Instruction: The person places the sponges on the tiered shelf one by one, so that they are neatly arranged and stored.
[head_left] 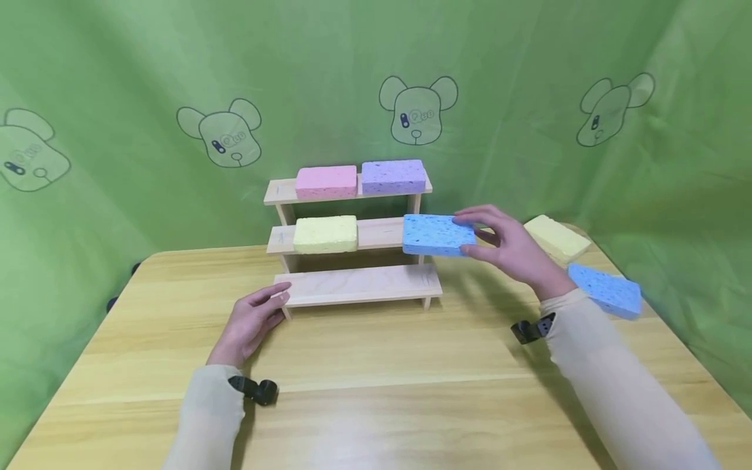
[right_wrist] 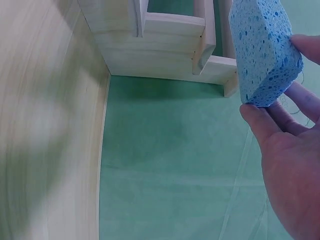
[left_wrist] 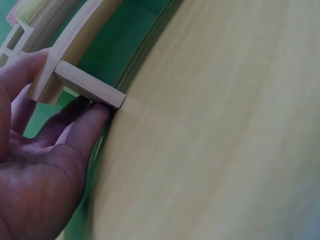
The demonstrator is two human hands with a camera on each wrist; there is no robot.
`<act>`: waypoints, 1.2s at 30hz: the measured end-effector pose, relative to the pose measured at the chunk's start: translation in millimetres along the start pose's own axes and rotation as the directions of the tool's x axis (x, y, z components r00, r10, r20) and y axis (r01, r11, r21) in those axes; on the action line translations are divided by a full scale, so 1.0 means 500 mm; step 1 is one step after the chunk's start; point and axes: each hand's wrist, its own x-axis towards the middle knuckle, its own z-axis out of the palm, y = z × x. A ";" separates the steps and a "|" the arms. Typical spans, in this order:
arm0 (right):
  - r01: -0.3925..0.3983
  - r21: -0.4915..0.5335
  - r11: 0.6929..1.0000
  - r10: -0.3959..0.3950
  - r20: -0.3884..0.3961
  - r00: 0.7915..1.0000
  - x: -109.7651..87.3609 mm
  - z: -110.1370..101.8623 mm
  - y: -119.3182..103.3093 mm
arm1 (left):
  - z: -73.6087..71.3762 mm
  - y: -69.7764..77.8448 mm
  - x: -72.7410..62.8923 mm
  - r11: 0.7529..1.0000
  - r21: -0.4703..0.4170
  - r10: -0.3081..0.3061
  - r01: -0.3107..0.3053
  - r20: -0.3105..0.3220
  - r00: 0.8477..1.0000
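Observation:
A blue sponge [head_left: 437, 235] is pinched by its right end between the thumb and fingers of my right hand [head_left: 508, 245]. It is held up at the right end of the middle step of a three-step wooden display stand [head_left: 358, 285]. In the right wrist view, the sponge [right_wrist: 262, 50] shows its porous side, with the stand's steps behind it. My left hand [head_left: 252, 323] grips the left end of the bottom step. Seen from the left wrist, its fingers [left_wrist: 87, 125] lie against a stand leg [left_wrist: 90, 84].
Pink [head_left: 326, 181] and purple [head_left: 392, 176] sponges sit on the top step, and a yellow sponge [head_left: 326, 234] on the middle one. Another yellow sponge [head_left: 557, 238] and a second blue sponge [head_left: 605, 290] lie at the table's right. A green curtain [head_left: 329, 78] hangs behind.

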 end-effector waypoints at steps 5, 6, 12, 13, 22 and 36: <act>0.009 -0.011 1.000 -0.009 0.008 1.000 0.010 0.014 -0.002 | 0.000 -0.003 -0.002 1.000 0.000 0.000 0.000 0.002 1.000; 0.013 -0.013 1.000 -0.013 0.012 1.000 0.011 0.017 -0.002 | -0.001 -0.003 -0.002 1.000 -0.004 0.001 -0.001 0.002 1.000; 0.021 -0.015 1.000 -0.020 0.034 0.999 0.021 0.030 -0.008 | -0.001 -0.003 -0.002 0.999 -0.045 0.023 -0.022 0.011 1.000; 0.019 -0.015 1.000 -0.019 0.037 0.999 0.023 0.033 -0.009 | -0.001 -0.003 -0.002 0.998 -0.049 0.027 -0.026 0.011 1.000; 0.011 -0.017 1.000 -0.010 0.068 0.998 0.045 0.052 -0.014 | 0.000 -0.006 0.000 0.998 -0.052 0.030 -0.029 0.016 0.999; -0.003 0.009 1.000 0.002 0.094 0.996 0.072 0.061 -0.007 | -0.002 -0.006 0.001 0.998 -0.056 0.023 -0.021 0.034 0.999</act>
